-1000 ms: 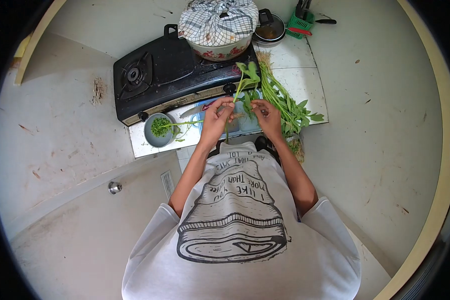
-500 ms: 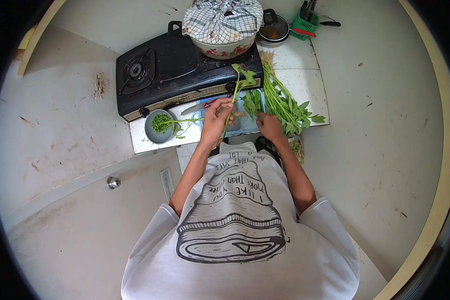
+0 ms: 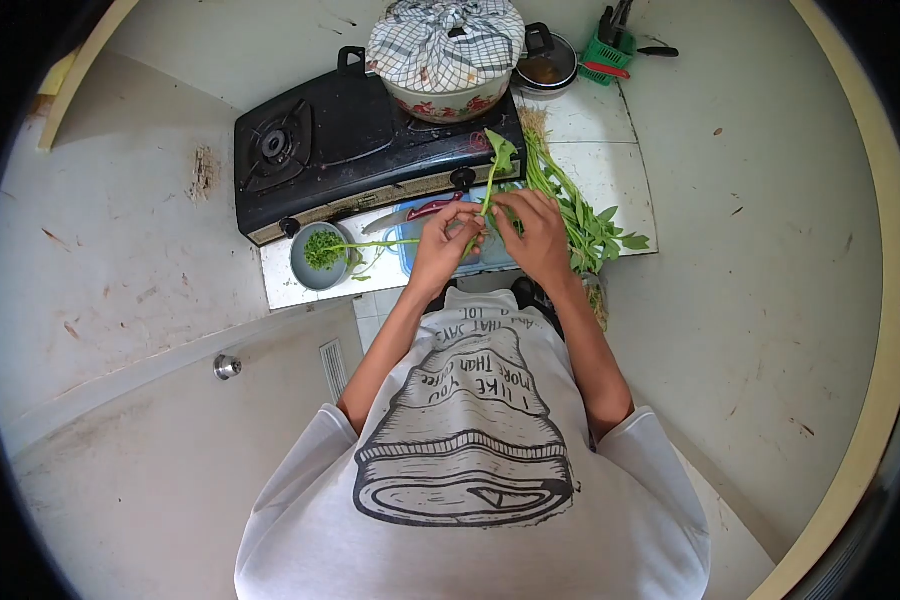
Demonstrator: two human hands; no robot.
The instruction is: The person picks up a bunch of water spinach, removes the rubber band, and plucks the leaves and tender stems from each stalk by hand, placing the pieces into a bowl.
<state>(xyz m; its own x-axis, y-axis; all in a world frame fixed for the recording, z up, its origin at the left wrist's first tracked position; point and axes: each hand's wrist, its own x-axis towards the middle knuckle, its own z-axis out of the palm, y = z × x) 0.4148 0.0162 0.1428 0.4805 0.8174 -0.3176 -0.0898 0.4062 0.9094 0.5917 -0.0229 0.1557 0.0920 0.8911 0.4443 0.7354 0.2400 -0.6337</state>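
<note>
Home kitchen: gas stove [image 3: 350, 150], cloth-covered pot [image 3: 446, 60], leafy greens [image 3: 575, 210] on counter [image 3: 610, 160].

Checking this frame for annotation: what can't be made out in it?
Head view:
Pot contents: checked cloth covers them.
Right hand grip on the leafy stem: too small.
Blue tray: left hand covers most.
Green basket utensils: tiny, near the top edge.

white short-sleeved t-shirt [image 3: 610, 520], black drawn graphic [image 3: 465, 450] on front (lettering [image 3: 480, 372] beside it)

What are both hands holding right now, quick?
Left hand: closed, pinching the leafy stalk.
Right hand: closed on the same leafy stalk.
</note>
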